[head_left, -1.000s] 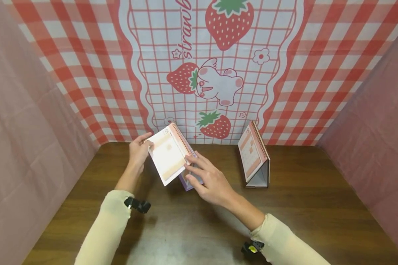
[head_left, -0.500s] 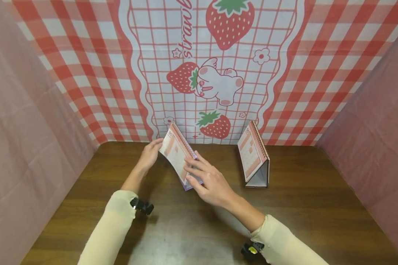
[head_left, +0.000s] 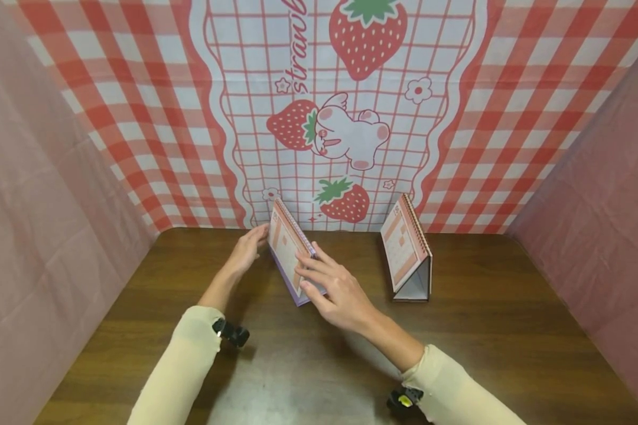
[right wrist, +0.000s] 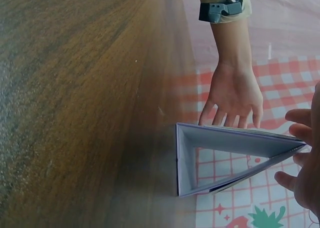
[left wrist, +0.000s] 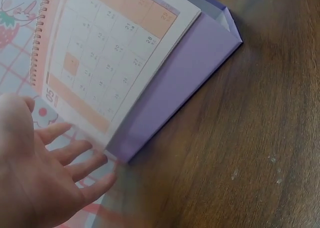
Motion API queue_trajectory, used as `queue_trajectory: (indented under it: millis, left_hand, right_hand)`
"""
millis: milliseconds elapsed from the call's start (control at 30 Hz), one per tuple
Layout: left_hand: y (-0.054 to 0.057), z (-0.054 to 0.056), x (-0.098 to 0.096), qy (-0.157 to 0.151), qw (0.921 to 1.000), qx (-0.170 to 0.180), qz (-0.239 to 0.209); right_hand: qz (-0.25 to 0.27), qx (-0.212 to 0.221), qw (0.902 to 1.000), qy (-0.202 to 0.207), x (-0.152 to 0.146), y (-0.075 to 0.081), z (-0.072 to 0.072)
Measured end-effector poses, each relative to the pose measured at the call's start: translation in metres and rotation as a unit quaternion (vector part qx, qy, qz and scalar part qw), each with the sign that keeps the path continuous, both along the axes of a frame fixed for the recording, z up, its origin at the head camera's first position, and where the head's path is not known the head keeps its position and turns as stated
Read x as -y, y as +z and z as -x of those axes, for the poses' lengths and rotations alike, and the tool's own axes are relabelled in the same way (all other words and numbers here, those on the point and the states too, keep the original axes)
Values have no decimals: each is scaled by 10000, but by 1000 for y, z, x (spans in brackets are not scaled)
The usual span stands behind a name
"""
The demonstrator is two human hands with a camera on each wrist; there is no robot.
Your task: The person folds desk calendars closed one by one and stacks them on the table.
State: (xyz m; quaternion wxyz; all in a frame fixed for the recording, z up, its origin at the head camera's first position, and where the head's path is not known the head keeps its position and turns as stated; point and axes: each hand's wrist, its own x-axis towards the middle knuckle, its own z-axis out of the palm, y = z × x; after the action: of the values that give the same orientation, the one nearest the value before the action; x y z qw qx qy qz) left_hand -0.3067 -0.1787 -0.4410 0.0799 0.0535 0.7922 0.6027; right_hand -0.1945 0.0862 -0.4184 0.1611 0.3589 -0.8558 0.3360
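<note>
So the tent-shaped desk calendar with the purple card stand and peach-and-white pages (head_left: 287, 251) is standing on the brown wood-grain surface (head_left: 276, 378), right between the two hands. Its long axis, along the spiral binding (left wrist: 36, 48), slants from far left to near right. The right hand (head_left: 337, 298) is at the near end of that top ridge and the left hand (head_left: 244, 251) is by the far end of the page face, so I'd call it about even on which is nearer, maybe the right by a hair.

Pose-wise, the left is released, fingers straight, tips just beside the page edge; can't tell if they touch. The right reaches in from the near right with loose, spread fingers straddling the ridge, not clenched; how hard they press, no idea.
</note>
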Motion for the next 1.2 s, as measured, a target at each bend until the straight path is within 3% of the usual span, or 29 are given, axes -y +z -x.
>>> queue_trajectory:
  millis: [67,133,300,400,433,500,600,667,733,833,867,1033,1200]
  left_hand:
    - [-2,2,1,-56,10000,-75,-29]
    - [-21,22,7,56,9995,-293,76]
    - [-88,89,29,298,9967,-696,280]
    - [-102,101,34,354,9943,-953,330]
    - [-92,88,31,340,9929,-1082,370]
    - [-82,76,27,549,9879,-1339,561]
    - [-42,39,16,594,9867,-1329,723]
    - [-33,34,12,601,9852,-1400,788]
    - [-9,14,4,445,9881,-1245,788]
    - [4,3,-4,439,9861,-1351,861]
    - [15,-5,-10,460,9864,-1276,924]
    - [19,-5,-14,664,9802,-1651,866]
    - [22,-5,-17,667,9792,-1779,710]
  right_hand:
    - [79,-141,9999,46,-1,1,1]
    - [258,-317,9991,91,-3,3,2]
    - [793,-635,9947,131,-7,9,4]
    - [936,-581,9939,80,-9,9,3]
    - [962,-529,9939,51,-10,8,2]
    - [1021,-427,9939,4,-11,8,0]
    - [1116,-294,9933,-76,-13,7,-3]
    - [1162,-249,9928,-129,-15,7,-5]
    - [1205,-218,9923,-191,-17,6,-5]
    - [1352,-34,9904,-278,-19,6,-6]
    - [1420,67,9893,-318,-19,6,-6]
    - [1768,853,9791,-535,-18,6,-11]
    - [1944,1424,9678,-730,-19,1,-17]
